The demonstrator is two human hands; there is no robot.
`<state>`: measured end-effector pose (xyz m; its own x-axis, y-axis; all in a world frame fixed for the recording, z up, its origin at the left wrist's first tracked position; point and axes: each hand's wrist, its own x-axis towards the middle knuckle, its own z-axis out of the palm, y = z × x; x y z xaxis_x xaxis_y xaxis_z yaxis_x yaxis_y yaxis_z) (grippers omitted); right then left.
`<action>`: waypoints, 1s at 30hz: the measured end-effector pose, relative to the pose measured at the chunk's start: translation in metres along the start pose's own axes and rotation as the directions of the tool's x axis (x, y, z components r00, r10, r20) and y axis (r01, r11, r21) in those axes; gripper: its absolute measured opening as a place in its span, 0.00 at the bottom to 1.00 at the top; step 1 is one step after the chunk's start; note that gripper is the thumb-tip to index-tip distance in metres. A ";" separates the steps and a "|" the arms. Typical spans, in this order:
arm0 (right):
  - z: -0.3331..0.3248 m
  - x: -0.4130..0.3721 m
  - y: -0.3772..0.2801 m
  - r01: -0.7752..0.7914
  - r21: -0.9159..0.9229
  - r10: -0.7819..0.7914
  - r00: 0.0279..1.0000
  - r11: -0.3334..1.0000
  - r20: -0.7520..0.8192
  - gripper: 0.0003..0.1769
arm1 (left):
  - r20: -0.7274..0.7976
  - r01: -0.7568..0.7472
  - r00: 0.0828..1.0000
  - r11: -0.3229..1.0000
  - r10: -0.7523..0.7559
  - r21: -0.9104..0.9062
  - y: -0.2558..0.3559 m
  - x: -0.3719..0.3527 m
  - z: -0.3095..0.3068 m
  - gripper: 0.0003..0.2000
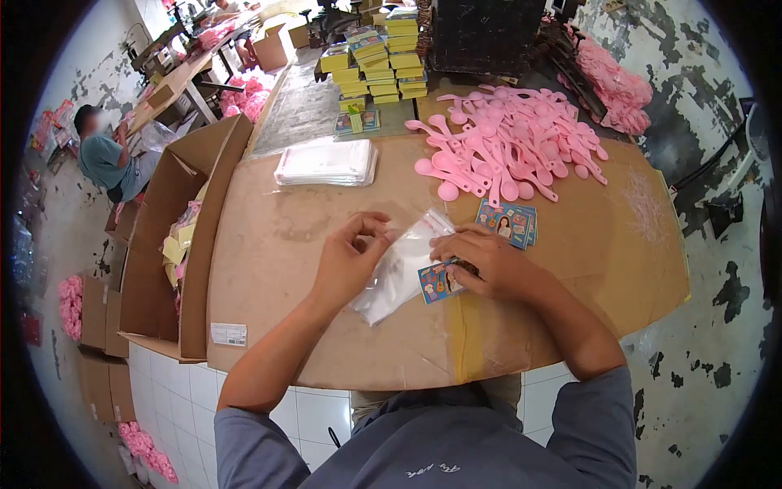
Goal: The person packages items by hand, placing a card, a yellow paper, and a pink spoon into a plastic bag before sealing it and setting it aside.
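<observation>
A clear plastic bag (pixel 391 281) lies slanted on the cardboard-covered table in front of me, its flap end pointing away. My left hand (pixel 358 248) is closed, with thumb and fingertips pinched at the bag's left edge. My right hand (pixel 481 261) grips a blue printed card (pixel 437 285) with a cartoon figure and a guitar. The card overlaps the bag's right side, and my right fingertips reach the bag's upper part. More cards of the same kind (pixel 521 224) lie just beyond my right hand. The right fingers hide part of the held card.
Pink plastic spoons (pixel 505 143) form a large heap at the back right. A stack of clear bags (pixel 326 163) lies at the back left, before piled card bundles (pixel 383 61). An open cardboard box (pixel 155 269) stands left. Another person (pixel 110 155) sits beyond it.
</observation>
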<state>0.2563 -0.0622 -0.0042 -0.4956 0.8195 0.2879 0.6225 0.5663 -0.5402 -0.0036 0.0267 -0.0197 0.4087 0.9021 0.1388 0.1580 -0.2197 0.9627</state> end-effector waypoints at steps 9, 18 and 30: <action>0.004 0.000 0.005 0.019 0.035 -0.012 0.984 0.999 -0.177 0.11 | 0.141 0.066 0.990 0.874 0.002 -0.481 0.028 -0.003 -0.018 0.15; 0.005 0.004 -0.002 -0.216 0.625 0.478 0.830 0.750 -0.287 0.13 | 0.274 0.161 0.961 0.880 -0.037 -0.446 0.028 -0.010 -0.007 0.23; -0.007 0.003 -0.010 -0.118 0.153 0.172 0.897 0.981 -0.408 0.12 | 0.269 0.139 0.962 0.942 -0.055 -0.306 0.023 -0.015 0.007 0.24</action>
<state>0.2525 -0.0649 0.0074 -0.0900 0.8681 0.4881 0.5763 0.4451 -0.6853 0.0000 0.0052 -0.0015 0.6261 0.7795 0.0184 -0.0693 0.0321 0.9971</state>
